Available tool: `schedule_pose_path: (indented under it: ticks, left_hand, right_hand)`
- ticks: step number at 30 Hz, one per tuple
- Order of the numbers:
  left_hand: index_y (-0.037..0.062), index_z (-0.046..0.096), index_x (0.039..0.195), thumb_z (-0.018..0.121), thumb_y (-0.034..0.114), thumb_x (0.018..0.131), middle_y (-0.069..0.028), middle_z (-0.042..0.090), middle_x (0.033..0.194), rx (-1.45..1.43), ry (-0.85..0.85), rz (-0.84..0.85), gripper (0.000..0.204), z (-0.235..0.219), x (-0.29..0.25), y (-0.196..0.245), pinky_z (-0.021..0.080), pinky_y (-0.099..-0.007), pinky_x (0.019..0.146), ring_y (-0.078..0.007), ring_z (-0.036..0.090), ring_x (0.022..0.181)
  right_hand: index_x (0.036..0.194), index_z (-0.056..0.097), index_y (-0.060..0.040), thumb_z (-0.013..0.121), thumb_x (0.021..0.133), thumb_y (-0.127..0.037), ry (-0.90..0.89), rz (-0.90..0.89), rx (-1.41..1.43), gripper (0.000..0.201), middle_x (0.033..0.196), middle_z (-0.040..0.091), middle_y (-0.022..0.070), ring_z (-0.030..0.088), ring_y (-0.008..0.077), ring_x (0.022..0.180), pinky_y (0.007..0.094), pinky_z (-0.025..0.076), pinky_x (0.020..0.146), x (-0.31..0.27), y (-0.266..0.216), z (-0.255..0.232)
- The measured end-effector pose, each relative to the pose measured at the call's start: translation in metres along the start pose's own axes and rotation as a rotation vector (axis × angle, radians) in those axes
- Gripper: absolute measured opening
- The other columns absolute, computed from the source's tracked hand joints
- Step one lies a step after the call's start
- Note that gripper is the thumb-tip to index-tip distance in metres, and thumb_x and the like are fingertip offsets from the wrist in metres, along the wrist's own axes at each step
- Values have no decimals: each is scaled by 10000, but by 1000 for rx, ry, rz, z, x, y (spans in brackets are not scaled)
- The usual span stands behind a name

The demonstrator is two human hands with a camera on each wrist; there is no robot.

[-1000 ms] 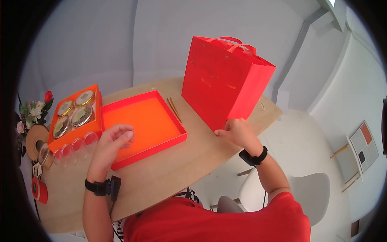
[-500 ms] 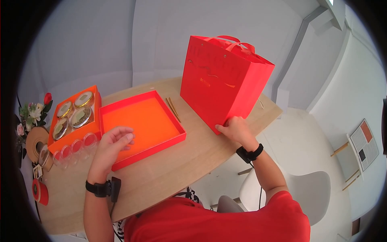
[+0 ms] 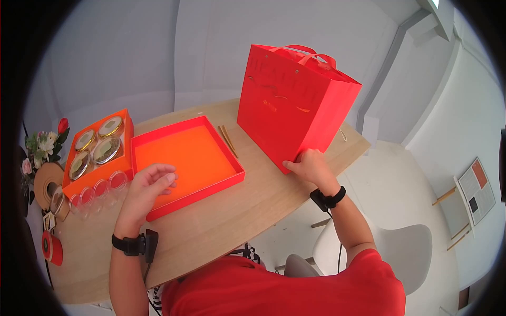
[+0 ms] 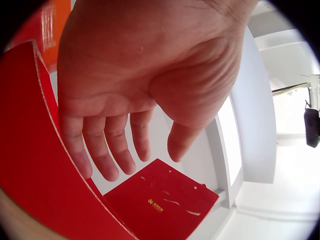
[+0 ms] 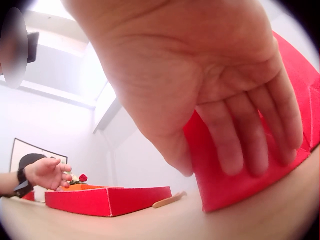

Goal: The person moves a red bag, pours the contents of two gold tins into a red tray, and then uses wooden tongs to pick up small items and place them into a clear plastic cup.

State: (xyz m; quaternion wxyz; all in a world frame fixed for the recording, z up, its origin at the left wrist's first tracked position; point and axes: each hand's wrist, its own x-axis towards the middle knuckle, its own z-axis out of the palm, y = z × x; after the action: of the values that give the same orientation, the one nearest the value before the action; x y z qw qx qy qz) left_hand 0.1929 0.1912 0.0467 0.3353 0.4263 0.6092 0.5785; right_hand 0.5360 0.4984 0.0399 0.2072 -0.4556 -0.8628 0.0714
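Observation:
A tall red gift bag (image 3: 287, 102) with ribbon handles stands upright on the table. My right hand (image 3: 314, 169) is at its lower front corner. In the right wrist view the straight fingers (image 5: 245, 137) lie against the bag's side panel, with the thumb by the corner edge. My left hand (image 3: 149, 188) hovers over the near left corner of a shallow red box lid (image 3: 196, 194) with an orange inside. It holds nothing, and its fingers (image 4: 117, 135) are loosely bent in the left wrist view. Two thin gold-coloured sticks (image 3: 227, 141) lie between lid and bag.
An orange box (image 3: 97, 176) with several gold-rimmed jars stands left of the lid. Several clear cups (image 3: 100, 189) line its front. Farther left are flowers (image 3: 46, 145), a ribbon roll (image 3: 46, 178) and a round red tin (image 3: 51, 248). A chair (image 3: 406, 253) stands beyond the table's right edge.
My right hand has shifted slightly left at the bag's lower corner, its thumb now reaching farther round the edge. Lettering on the bag's front shows more clearly. The left hand has hardly moved.

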Motion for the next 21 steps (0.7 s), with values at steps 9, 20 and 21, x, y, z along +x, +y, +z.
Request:
schedule_pose_path:
  ticks: [9, 20, 21]
  left_hand:
    - [51, 694, 1288, 693, 262, 1072, -46, 745, 1192, 22, 18, -9, 302, 3, -6, 7, 559, -313, 946, -153, 710, 1083]
    - [65, 698, 1288, 689, 280, 1077, -35, 744, 1212, 38, 3, -6, 302, -2, -2, 3, 563, -324, 964, -150, 701, 1121]
    - [65, 700, 1286, 688, 280, 1077, -34, 744, 1210, 38, 5, -7, 300, -2, -2, 3, 563, -324, 963, -149, 700, 1119]
  right_hand:
    - [768, 759, 58, 866, 831, -418, 14, 5, 5, 492, 738, 723, 252, 742, 409, 738, 473, 594, 724, -3, -2, 6]
    - [1164, 759, 62, 777, 987, -269, -295, -177, 448, 375, 1058, 788, 228, 767, 287, 975, 418, 589, 872, -14, -67, -9]
    - [1260, 726, 65, 754, 1008, -254, -248, -240, 569, 407, 1174, 775, 235, 750, 292, 1091, 413, 579, 946, -3, -72, 2]
